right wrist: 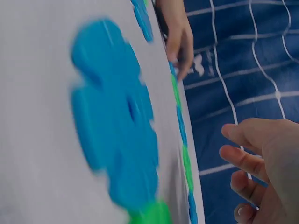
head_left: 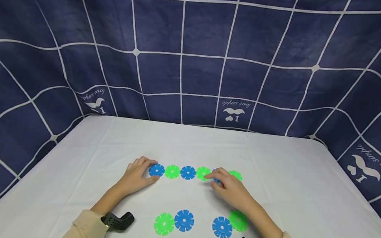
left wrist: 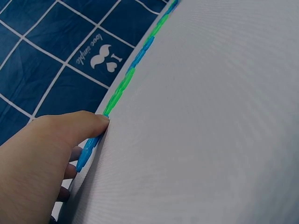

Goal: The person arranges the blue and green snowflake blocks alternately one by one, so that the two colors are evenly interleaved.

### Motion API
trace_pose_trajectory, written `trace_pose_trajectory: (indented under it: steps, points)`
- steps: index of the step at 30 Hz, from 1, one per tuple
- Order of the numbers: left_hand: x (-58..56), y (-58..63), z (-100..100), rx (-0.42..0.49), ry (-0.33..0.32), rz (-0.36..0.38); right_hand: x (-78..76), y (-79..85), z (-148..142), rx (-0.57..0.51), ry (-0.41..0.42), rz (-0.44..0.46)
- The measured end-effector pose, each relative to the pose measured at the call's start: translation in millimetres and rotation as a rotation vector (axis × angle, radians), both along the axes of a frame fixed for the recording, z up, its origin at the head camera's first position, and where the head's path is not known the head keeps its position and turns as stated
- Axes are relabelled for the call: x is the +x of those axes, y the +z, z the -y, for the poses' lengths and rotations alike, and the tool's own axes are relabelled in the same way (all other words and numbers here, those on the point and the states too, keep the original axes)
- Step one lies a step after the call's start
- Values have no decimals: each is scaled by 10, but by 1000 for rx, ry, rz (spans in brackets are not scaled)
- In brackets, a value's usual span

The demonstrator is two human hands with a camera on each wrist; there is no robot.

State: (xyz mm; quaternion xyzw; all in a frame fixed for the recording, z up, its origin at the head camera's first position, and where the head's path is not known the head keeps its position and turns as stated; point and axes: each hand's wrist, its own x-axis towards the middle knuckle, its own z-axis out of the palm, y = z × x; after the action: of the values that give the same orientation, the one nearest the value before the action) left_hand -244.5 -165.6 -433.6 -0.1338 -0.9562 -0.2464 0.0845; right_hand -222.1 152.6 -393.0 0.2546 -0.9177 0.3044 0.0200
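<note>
A row of alternating blue and green snowflake-shaped plastic discs runs across the white table in the head view. At its left end, my left hand (head_left: 136,178) holds a blue snowflake disc (head_left: 157,170) between thumb and fingers; the left wrist view shows the thumb on that disc's near edge (left wrist: 86,151). To its right come a green disc (head_left: 172,171), a blue disc (head_left: 188,172) and another green disc (head_left: 201,172). My right hand (head_left: 233,189) hovers over the right part, fingers loosely bent and apart, partly hiding a blue disc; a green disc (head_left: 236,174) shows beyond.
Nearer me lie a green disc (head_left: 164,224) touching a blue disc (head_left: 184,220), and a blue disc (head_left: 222,227) beside a green disc (head_left: 238,220) close to my right forearm. A dark blue gridded curtain (head_left: 199,72) hangs behind the white tabletop (head_left: 131,135).
</note>
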Motion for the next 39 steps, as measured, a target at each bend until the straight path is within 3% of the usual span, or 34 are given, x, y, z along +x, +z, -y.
trace_pose_trajectory:
  steps: [8,13,16,26,39]
  points:
    - [-4,-25,9,-5,2,-6,246,-28,286,92,260,29]
    - [7,-16,5,-1,3,-7,353,-106,372,131,354,97]
    - [13,-6,3,-4,4,-14,391,-159,389,157,375,127]
    - [27,-5,-7,-7,8,-11,408,-225,390,163,394,110]
    - [20,-3,-6,-11,13,7,408,-175,406,95,376,249]
